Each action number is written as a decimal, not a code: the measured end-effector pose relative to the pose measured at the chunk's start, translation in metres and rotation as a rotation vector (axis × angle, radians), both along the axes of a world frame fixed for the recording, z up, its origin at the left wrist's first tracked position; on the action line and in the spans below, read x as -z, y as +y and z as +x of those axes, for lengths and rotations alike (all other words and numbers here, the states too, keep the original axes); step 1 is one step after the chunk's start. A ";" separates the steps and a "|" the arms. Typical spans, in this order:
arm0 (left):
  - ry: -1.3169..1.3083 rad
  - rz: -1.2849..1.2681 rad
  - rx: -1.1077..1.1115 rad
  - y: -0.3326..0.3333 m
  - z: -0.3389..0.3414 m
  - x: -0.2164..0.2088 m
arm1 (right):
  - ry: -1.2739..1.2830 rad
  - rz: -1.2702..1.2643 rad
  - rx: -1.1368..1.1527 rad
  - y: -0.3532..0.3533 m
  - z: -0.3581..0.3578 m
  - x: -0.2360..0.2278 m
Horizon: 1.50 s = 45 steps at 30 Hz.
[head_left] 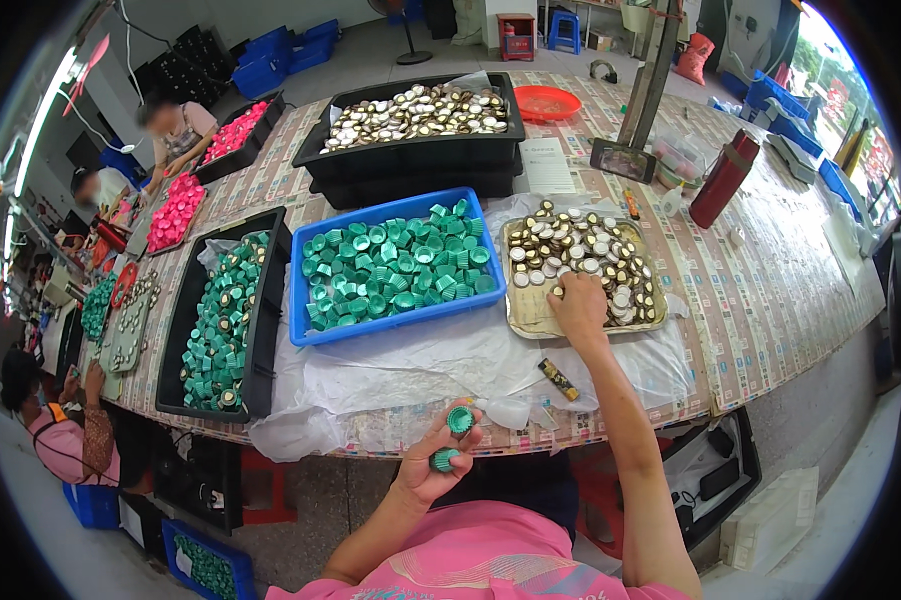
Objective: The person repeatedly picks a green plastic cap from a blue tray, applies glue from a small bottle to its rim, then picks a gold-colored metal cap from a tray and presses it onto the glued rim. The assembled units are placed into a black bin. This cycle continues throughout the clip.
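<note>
Over the table's front edge, my left hand (432, 462) is closed round small green fluted cups. One green cup (460, 420) sits at the fingertips with its hollow side showing, and a second cup (444, 459) lies lower in the fingers. My right hand (578, 306) reaches into a shallow cream tray (532, 328) of small round pieces (590, 245), some white-faced, others brown-rimmed with pale centres. Its fingers are bent down and drawn together among the pieces; whatever they pinch is hidden. Left of that tray stands a blue tray (395, 329) of green fluted cups (400, 262).
Farther left, a black crate (272, 350) holds more green cups. Stacked black crates (410, 180) with round pieces stand behind. A printed tube (558, 380) lies near my right forearm; a phone (622, 160) and red flask (725, 178) stand beyond. Co-workers (70, 425) sit leftward.
</note>
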<state>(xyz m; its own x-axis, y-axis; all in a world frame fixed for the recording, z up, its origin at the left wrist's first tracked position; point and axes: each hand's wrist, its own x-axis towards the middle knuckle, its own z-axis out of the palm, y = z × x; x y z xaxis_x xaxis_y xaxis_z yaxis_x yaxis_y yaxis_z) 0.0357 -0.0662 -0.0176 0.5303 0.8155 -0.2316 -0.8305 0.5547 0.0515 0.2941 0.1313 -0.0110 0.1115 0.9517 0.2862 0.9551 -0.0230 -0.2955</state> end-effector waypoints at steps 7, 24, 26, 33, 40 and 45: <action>0.058 0.102 0.031 0.000 -0.002 0.006 | 0.818 -0.079 -0.483 -0.102 -0.038 -0.037; 0.365 0.257 0.091 -0.002 0.009 0.001 | 0.776 -0.054 -0.696 -0.180 -0.059 -0.048; 0.387 0.253 0.094 -0.003 0.009 0.000 | 0.767 -0.060 -0.697 -0.181 -0.057 -0.048; 0.405 0.276 0.113 -0.002 0.010 -0.002 | 0.777 -0.084 -0.709 -0.185 -0.052 -0.046; 0.731 0.381 0.096 -0.001 0.010 -0.011 | 0.770 -0.054 -0.724 -0.187 -0.050 -0.040; 1.070 0.511 0.070 -0.003 0.013 -0.021 | 0.723 0.021 -0.710 -0.192 -0.055 -0.030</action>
